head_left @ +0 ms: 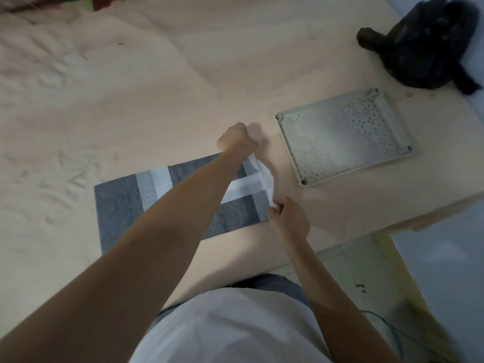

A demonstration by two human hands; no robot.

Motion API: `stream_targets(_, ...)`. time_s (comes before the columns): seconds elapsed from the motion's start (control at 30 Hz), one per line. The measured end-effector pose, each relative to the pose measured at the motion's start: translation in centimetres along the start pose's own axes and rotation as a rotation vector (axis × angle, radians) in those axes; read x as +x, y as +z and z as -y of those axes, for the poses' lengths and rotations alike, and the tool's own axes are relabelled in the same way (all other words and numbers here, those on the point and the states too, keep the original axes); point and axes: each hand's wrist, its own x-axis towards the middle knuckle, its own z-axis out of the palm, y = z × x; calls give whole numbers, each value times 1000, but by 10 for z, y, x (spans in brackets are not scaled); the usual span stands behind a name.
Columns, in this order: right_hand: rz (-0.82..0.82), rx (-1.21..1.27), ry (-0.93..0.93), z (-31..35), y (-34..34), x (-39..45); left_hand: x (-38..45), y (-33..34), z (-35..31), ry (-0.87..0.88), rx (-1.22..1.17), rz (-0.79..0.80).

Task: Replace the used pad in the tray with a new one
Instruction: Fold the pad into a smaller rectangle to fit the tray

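Both hands, left hand (237, 138) and right hand (288, 218), pinch the grey pad (117, 205) by its white end on the bed (131, 87), beside the tray (345, 134) near the bed's right edge; pull the corners apart evenly to unfold it flat

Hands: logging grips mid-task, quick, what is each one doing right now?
Left hand: grip closed on the far right corner of the grey pad.
Right hand: grip pinching the pad's white edge at its near right corner.
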Motion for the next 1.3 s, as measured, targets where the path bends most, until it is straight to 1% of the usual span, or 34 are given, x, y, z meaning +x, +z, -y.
stream_targets(0.07, -58, -96, -100, 7, 1, -8, 0, -9, 8, 7, -19, 7)
stream_targets(0.17, -168, -241, -319, 23, 8, -20, -1, -24, 24, -6, -76, 28)
stream_targets(0.23, -214, -243, -434, 37, 15, -30, -2, -36, 38, -22, -141, 45)
stream_targets(0.37, -317, -158, -682, 67, 34, -48, 0, -58, 75, -50, -312, 59)
stream_targets(0.47, -299, -149, -806, 85, 52, -60, -2, -75, 105, -63, -393, 80)
stream_targets(0.6, -212, -218, -929, 104, 77, -76, -6, -87, 146, -106, -436, 65)
stream_targets(0.73, -135, -379, -990, 114, 101, -79, -8, -87, 179, -164, -466, 63)
stream_targets(0.83, -88, -435, -992, 116, 115, -77, -10, -82, 197, -177, -510, 73)
stream_targets(0.93, -84, -389, -987, 115, 125, -76, -11, -73, 211, -202, -606, 56)
stream_targets(1.07, -109, -333, -962, 111, 123, -70, -16, -61, 219, -180, -665, 59)
stream_targets(1.13, -115, -375, -911, 107, 117, -59, -22, -55, 221, -193, -642, 52)
stream_targets(1.2, -131, -427, -867, 101, 114, -45, -29, -49, 224, -188, -562, 34)
stream_targets(1.3, -128, -499, -841, 93, 116, -28, -39, -39, 229, -189, -519, 2)
